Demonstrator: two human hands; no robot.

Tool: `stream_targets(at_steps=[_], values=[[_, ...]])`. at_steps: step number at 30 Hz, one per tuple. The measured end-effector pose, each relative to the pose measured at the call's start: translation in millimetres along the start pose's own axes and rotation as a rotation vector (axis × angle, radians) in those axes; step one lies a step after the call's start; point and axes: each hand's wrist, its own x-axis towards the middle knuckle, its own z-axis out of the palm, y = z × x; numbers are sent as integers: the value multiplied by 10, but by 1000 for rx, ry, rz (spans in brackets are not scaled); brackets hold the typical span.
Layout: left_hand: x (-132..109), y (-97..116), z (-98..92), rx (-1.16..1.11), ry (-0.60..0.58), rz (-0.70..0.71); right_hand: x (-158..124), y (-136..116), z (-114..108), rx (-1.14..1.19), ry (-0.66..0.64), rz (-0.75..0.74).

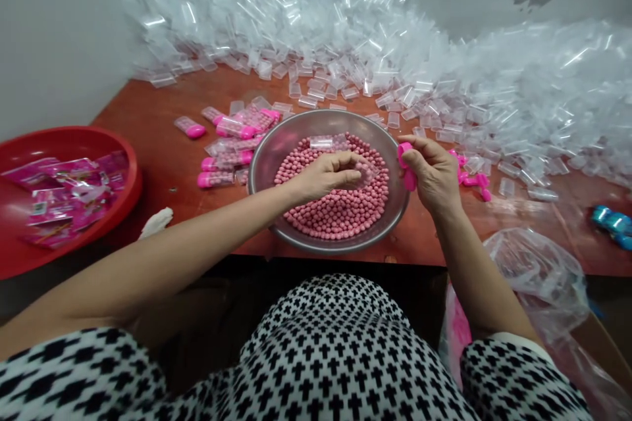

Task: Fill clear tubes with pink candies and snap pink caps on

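Observation:
A metal bowl point(264, 210) holds many round pink candies point(320, 217). Over it my left hand point(330, 174) is closed around a clear plastic tube point(366, 173), which has pink candies in it. Another clear tube point(323, 143) lies on the candies at the back of the bowl. At the bowl's right rim my right hand point(434, 168) pinches a bright pink plastic cap point(407, 168), held apart from the tube. Left of the bowl lie several filled tubes with pink caps point(232, 159). More loose pink caps point(474, 179) sit behind my right hand.
A huge heap of clear tubes point(316, 33) covers the back of the red table point(148, 112). On the left stands a red basin point(131, 171) with pink printed packets point(74, 197). A clear plastic bag point(538, 270) hangs at the front right, near blue items point(612, 223).

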Motion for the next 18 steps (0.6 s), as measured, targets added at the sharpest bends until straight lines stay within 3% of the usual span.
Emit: stream_targets(at_steps=[10, 18], values=[[-15, -12, 64, 353, -54, 212, -128, -287, 71, -486, -254, -414], [-92, -7, 38, 514, 98, 379, -93, -303, 140, -440, -350, -365]])
